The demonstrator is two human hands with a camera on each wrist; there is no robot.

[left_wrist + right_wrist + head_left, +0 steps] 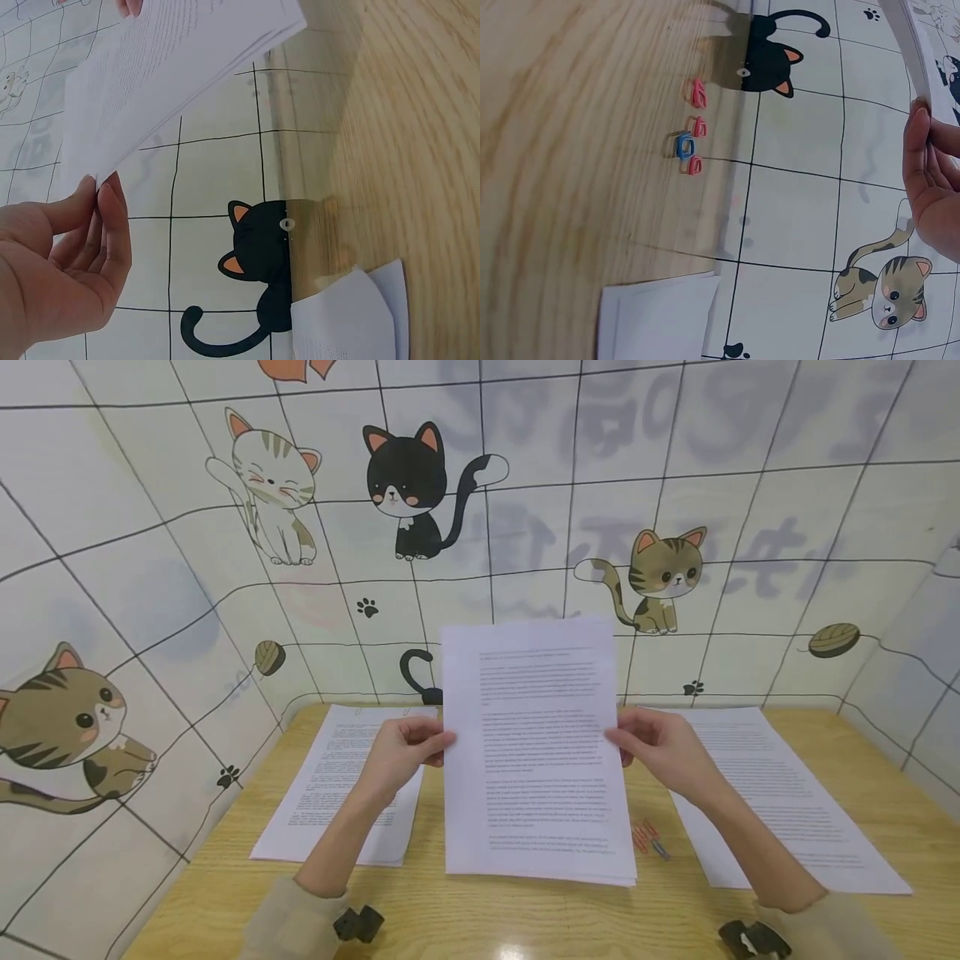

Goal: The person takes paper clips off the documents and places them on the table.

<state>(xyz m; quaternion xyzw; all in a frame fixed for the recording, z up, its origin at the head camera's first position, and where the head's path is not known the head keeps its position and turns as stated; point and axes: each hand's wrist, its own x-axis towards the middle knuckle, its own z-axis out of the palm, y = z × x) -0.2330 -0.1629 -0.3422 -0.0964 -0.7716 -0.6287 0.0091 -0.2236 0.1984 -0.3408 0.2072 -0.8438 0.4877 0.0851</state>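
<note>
I monitor a white rectangular stack of thin paper sheets (pixel 540 768), printed in dark paragraphs, its lower edges slightly offset. It is held upright above the yellow wood-grain tabletop (pixel 442 914). The left hand (pixel 403 747) pinches its left edge; the right hand (pixel 666 747) pinches its right edge. Small red and blue paper clips (pixel 651 831) lie between it and the white printed pages at right (pixel 787 797). White printed pages at left (pixel 330 785) lie opposite.
</note>
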